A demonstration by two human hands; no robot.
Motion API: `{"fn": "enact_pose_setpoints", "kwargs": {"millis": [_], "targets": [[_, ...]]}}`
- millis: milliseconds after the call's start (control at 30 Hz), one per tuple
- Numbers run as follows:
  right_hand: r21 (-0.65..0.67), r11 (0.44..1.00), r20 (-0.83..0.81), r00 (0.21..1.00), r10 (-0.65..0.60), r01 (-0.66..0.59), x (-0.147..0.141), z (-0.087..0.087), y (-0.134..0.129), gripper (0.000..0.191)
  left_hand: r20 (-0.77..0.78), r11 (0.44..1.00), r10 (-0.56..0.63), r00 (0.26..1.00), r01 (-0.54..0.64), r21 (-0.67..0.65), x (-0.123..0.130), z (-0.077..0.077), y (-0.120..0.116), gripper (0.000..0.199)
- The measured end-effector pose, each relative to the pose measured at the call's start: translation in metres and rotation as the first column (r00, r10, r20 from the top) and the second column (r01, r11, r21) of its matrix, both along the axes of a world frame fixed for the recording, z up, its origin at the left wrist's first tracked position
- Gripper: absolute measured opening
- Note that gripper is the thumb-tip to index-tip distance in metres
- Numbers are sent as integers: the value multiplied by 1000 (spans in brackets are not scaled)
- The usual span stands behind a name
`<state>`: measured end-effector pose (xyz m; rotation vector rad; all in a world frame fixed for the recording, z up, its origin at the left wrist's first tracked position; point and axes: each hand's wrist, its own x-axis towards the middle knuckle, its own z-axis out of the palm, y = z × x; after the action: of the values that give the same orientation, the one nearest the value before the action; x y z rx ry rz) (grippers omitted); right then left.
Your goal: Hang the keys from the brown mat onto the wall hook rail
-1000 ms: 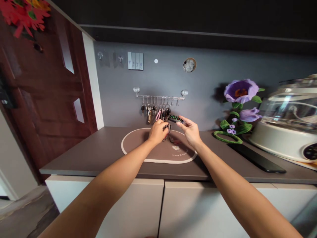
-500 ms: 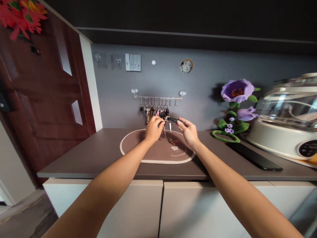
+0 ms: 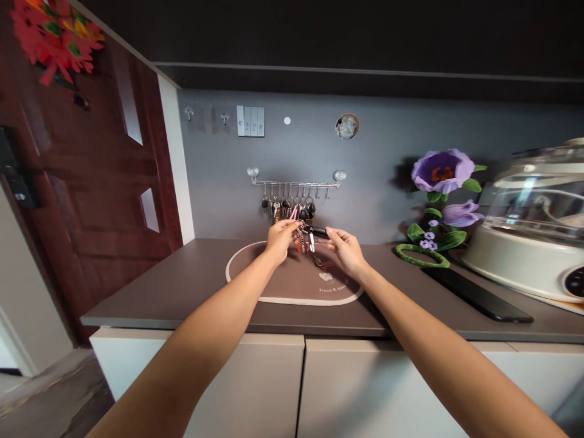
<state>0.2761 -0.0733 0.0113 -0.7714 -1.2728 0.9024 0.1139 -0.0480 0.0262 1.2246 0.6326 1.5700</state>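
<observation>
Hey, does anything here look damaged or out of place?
The round hole in the wall above the hook rail looks unfinished: it has no cover, and crumpled pale stuffing shows inside. Nothing looks spilled.

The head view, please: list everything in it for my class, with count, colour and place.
Door: one, red-brown, left
Flower bunch: one, mostly red, on door
Wall: one, grey, back
Hooks: two, clear, upper wall
Switch panel: one, pale, beside hooks
Disc: one, white, wall
Hole: one, round, wall
Rail: one, clear, wall
Keys: several, mixed, below rail
Black fob: one, right fingers
Mat: one, brown, on counter
Flower ornament: one, purple-green, right
Slab: one, black, right
Appliance: one, cream, far right
Cabinets: pale, below
Hands: two, left and right, centre
</observation>
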Motion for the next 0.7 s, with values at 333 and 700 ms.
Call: {"fn": "enact_pose_setpoints", "kwargs": {"millis": [333,700], "targets": [[-40,998,230,972,-47,58,0,1,-6,29,264,980,-160,951,185,-73,-5,-3,10,7],[201,965,401,885,-236,166,-16,17,-12,24,220,972,-173,960,203,-121,-6,-3,8,11]]}}
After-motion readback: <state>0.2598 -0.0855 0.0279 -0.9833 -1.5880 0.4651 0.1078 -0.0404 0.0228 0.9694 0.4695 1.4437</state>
